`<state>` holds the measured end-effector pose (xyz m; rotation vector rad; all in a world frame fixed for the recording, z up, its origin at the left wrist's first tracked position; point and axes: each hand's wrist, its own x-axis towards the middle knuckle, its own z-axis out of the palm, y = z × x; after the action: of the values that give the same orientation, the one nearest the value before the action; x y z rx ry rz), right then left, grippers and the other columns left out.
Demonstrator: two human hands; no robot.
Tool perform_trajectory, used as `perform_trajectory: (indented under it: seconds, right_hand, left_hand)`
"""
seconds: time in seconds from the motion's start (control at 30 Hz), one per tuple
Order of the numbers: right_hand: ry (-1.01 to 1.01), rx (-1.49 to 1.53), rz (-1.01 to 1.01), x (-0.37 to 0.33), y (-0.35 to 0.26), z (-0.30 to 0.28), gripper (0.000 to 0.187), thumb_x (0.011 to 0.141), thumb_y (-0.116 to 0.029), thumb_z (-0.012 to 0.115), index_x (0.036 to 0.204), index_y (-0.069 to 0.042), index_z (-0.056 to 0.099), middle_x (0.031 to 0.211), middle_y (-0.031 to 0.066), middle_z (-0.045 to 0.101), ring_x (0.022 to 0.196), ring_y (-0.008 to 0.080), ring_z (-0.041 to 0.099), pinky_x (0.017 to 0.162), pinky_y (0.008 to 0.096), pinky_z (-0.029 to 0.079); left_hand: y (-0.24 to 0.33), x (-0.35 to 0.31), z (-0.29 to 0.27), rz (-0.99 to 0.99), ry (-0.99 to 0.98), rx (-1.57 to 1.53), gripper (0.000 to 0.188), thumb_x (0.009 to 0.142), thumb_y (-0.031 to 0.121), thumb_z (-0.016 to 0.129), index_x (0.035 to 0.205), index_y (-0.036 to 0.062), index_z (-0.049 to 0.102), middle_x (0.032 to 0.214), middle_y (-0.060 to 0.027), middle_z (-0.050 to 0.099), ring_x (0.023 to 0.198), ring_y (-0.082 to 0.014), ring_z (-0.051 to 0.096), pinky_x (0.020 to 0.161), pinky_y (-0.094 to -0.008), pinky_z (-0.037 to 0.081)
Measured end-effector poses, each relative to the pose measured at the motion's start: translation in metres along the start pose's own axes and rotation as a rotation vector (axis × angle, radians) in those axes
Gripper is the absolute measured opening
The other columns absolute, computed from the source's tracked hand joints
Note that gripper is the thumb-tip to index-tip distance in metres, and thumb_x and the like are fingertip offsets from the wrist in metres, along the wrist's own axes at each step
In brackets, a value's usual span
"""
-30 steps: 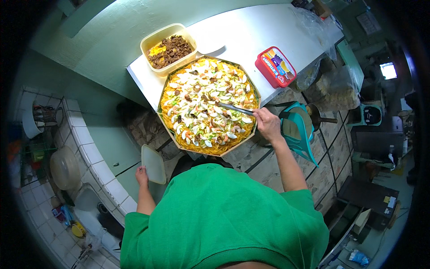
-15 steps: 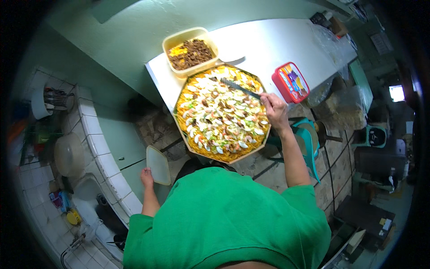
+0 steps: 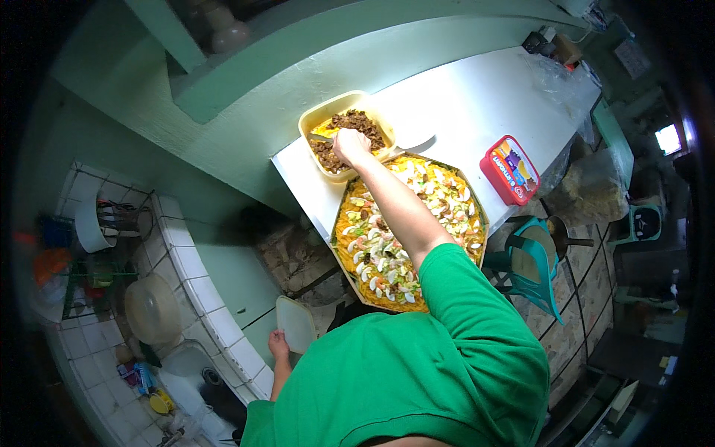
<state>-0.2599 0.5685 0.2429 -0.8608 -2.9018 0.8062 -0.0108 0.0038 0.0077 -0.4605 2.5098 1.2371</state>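
Observation:
My right hand (image 3: 350, 145) is closed round a dark, long serving utensil (image 3: 320, 138) over a yellow plastic tub (image 3: 305, 119). Brown chopped meat (image 3: 365, 123) and some yellow sauce lie in the tub; the hand hides part of them. Beneath my right forearm is a large eight-sided tray (image 3: 484, 237) of yellow noodles, topped with egg slices and chopped vegetables. Down at my left side, my left hand (image 3: 278, 345) grips the edge of a pale, translucent rectangular lid (image 3: 296, 325).
A red lidded tub (image 3: 510, 170) stands on the white table (image 3: 462, 97), right of the tray. To the right are a teal plastic chair (image 3: 540, 261) and a pan (image 3: 562, 237). A tiled sink counter (image 3: 208, 294) runs along the left.
My right hand has moved from the tray's right edge, up and left, to the yellow tub with the utensil. My left hand still holds the lid. The whole view has shifted.

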Motion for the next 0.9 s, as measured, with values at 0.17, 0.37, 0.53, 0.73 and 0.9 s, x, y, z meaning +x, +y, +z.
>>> perform_trajectory:
  seconds: [0.17, 0.37, 0.53, 0.73, 0.9]
  right_hand:
    - [0.034, -0.048, -0.023, -0.001, -0.008, -0.012, 0.035, 0.094, -0.033, 0.051, 0.095, -0.004, 0.07, 0.091, 0.0214, 0.069, 0.091, 0.0382, 0.067, 0.08, 0.0477, 0.052]
    - [0.213, -0.025, -0.139, -0.06, 0.037, -0.07, 0.03, 0.095, -0.035, 0.05, 0.097, -0.013, 0.069, 0.086, 0.0161, 0.068, 0.083, 0.0353, 0.066, 0.075, 0.0471, 0.051]
    - [0.419, 0.034, -0.349, -0.173, 0.125, -0.137, 0.018, 0.091, -0.019, 0.058, 0.1, -0.006, 0.067, 0.082, 0.0133, 0.065, 0.073, 0.0303, 0.064, 0.065, 0.0392, 0.049]
    - [0.366, -0.136, -0.208, -0.301, 0.196, -0.155, 0.014, 0.089, -0.013, 0.061, 0.1, -0.006, 0.066, 0.084, 0.011, 0.061, 0.075, 0.0318, 0.063, 0.065, 0.0392, 0.05]
    - [0.318, -0.3, -0.211, -0.336, 0.216, -0.131, 0.018, 0.085, -0.014, 0.064, 0.102, -0.005, 0.066, 0.085, 0.011, 0.061, 0.077, 0.0299, 0.064, 0.066, 0.0389, 0.051]
  left_hand:
    - [0.007, 0.001, -0.017, 0.036, -0.008, 0.235, 0.019, 0.092, 0.018, 0.063, 0.095, -0.0012, 0.061, 0.085, -0.0113, 0.066, 0.078, -0.0182, 0.061, 0.074, -0.032, 0.049]
    - [0.021, 0.022, -0.01, 0.039, -0.036, 0.259, 0.016, 0.093, 0.017, 0.062, 0.092, 0.0009, 0.06, 0.087, -0.0096, 0.066, 0.079, -0.017, 0.061, 0.075, -0.031, 0.048]
    - [0.025, 0.039, 0.012, 0.056, -0.024, 0.068, 0.016, 0.093, 0.017, 0.061, 0.093, 0.0013, 0.058, 0.086, -0.009, 0.066, 0.078, -0.0154, 0.061, 0.073, -0.0306, 0.048]
    - [0.031, 0.026, 0.032, -0.022, -0.131, 0.012, 0.02, 0.094, 0.021, 0.06, 0.098, 0.0009, 0.059, 0.088, -0.0114, 0.067, 0.082, -0.0174, 0.063, 0.074, -0.0319, 0.049]
    - [0.033, 0.01, 0.043, 0.056, -0.115, 0.147, 0.022, 0.093, 0.023, 0.061, 0.1, 0.002, 0.061, 0.089, -0.0111, 0.069, 0.08, -0.0192, 0.063, 0.074, -0.0327, 0.05]
